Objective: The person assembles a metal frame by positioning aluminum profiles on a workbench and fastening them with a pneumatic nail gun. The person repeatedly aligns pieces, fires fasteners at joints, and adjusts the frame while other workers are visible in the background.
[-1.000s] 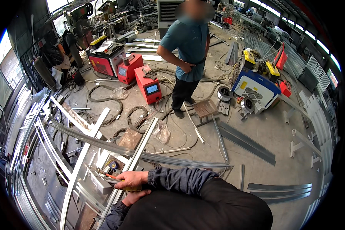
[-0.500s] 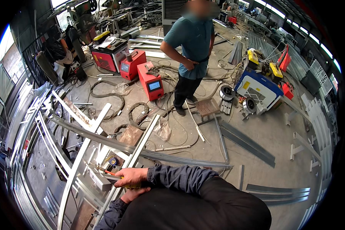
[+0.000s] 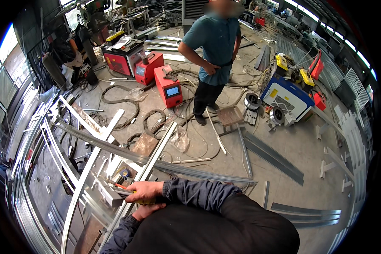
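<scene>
My right hand (image 3: pixel 146 191) is closed over a slim tool with an orange part (image 3: pixel 121 186) by its fingertips; yellow shows beneath the palm. Just below it, my left hand (image 3: pixel 148 210) is closed near the yellow part; what it grips is hidden. A short light-grey block-like metal piece (image 3: pixel 110 194) lies directly left of the right hand's fingertips. Long silvery metal profiles (image 3: pixel 158 148) pass beside and under both hands. A small blue-and-yellow tape measure (image 3: pixel 124 172) rests among the metal, beyond the right hand.
Facing me stands a person (image 3: pixel 216 46) in a teal shirt, hand on hip. Red machines (image 3: pixel 168 86) and looped hoses (image 3: pixel 154 120) are on the floor. A small stool (image 3: pixel 230 116), wire spools (image 3: pixel 252 101) and a blue-and-white machine (image 3: pixel 288 97) stand right. Long metal strips (image 3: pixel 273 158) lie nearer.
The view has shifted slightly. Both hands keep nearly the same pose and grip, and the person opposite stays in place.
</scene>
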`<control>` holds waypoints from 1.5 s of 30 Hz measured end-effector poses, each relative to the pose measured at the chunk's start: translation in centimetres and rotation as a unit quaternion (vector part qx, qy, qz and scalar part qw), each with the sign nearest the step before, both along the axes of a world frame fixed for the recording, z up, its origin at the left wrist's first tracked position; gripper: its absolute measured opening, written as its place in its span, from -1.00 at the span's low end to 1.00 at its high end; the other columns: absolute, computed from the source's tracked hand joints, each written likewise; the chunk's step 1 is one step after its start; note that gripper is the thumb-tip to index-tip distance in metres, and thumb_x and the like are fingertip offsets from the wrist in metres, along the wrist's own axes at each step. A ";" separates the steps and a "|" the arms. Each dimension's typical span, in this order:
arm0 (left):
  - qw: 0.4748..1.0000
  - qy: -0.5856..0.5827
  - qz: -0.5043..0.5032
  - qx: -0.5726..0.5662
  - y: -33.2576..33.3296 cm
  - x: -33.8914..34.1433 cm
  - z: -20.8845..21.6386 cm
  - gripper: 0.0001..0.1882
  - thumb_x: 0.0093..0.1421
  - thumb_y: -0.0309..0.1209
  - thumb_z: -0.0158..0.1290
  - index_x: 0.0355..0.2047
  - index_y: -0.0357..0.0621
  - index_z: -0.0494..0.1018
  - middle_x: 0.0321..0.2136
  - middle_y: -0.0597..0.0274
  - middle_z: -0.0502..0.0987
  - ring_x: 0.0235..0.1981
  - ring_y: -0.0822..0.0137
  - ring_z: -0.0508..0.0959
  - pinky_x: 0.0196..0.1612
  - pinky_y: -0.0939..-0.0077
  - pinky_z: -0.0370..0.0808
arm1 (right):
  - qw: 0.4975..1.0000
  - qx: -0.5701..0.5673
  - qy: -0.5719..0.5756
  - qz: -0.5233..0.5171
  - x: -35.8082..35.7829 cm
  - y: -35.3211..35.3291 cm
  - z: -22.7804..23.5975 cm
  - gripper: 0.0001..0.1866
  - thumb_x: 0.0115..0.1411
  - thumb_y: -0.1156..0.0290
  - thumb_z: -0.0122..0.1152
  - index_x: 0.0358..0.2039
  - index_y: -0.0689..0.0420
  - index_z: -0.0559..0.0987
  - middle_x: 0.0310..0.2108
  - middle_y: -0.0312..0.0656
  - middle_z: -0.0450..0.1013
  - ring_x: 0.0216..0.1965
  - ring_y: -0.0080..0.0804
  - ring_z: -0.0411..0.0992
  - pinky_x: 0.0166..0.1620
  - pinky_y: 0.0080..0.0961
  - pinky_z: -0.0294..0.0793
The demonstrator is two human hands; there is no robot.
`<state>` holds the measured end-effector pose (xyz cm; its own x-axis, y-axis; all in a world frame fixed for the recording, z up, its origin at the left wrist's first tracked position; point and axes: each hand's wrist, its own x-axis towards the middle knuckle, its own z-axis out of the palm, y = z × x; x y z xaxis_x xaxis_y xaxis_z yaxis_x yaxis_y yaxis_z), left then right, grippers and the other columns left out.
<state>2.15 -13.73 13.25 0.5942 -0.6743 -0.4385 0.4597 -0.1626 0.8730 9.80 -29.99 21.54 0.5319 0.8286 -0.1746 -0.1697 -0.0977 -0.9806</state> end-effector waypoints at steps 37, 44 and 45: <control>0.997 -0.078 -0.012 -0.019 -0.4 -0.6 -0.6 -0.33 0.35 -0.25 0.34 0.39 -0.20 0.40 0.30 0.20 0.52 0.33 0.28 0.45 0.41 0.29 0.37 | 0.999 0.031 0.037 0.007 -0.1 0.1 -0.8 -0.56 0.36 0.09 0.41 0.02 0.22 0.65 -0.34 -0.41 0.50 -0.27 -0.62 0.39 -0.19 -0.51 0.45; 0.997 -0.047 -0.028 -0.056 -0.8 -0.6 -1.3 -0.31 0.35 -0.30 0.34 0.41 -0.22 0.36 0.33 0.18 0.48 0.35 0.27 0.44 0.41 0.29 0.38 | 0.996 0.065 0.066 -0.005 -0.5 0.6 -2.7 -0.58 0.35 0.07 0.40 -0.04 0.19 0.64 -0.33 -0.37 0.51 -0.28 -0.60 0.40 -0.19 -0.52 0.45; 0.997 -0.061 -0.034 -0.039 -0.7 -0.7 -0.8 -0.32 0.35 -0.28 0.34 0.40 -0.22 0.38 0.33 0.18 0.49 0.34 0.29 0.45 0.40 0.30 0.39 | 0.995 0.044 0.085 0.007 -0.7 0.1 -1.1 -0.57 0.36 0.08 0.39 -0.01 0.19 0.64 -0.28 -0.35 0.54 -0.23 -0.59 0.43 -0.13 -0.52 0.46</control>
